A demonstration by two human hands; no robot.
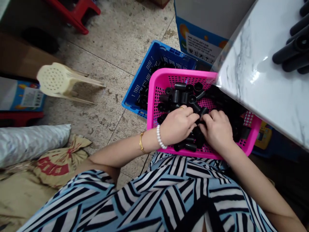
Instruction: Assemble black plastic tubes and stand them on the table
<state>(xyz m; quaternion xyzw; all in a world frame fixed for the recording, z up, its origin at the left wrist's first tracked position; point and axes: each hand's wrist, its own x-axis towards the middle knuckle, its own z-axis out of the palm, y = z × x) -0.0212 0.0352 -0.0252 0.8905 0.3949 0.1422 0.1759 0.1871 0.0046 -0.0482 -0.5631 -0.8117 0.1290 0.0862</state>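
Note:
A pink plastic basket (151, 100) rests at my lap, holding many short black plastic tubes (176, 96), some showing round open ends. My left hand (179, 124), with a pearl bracelet at the wrist, is inside the basket with its fingers pinched together over the tubes. Fingertip to fingertip with it, my right hand (218, 129) is closed as well. A black tube (204, 111) shows between the two hands, and both seem to grip black plastic there. The fingers partly hide the held parts.
A blue crate (135, 88) with black parts stands behind the basket. At right, a white marble-patterned table (260, 83) overhangs it, bearing long black tubes (287, 53). A blue-and-white carton (200, 35) stands behind. A cream stool (54, 79) and sacks (58, 161) are at left.

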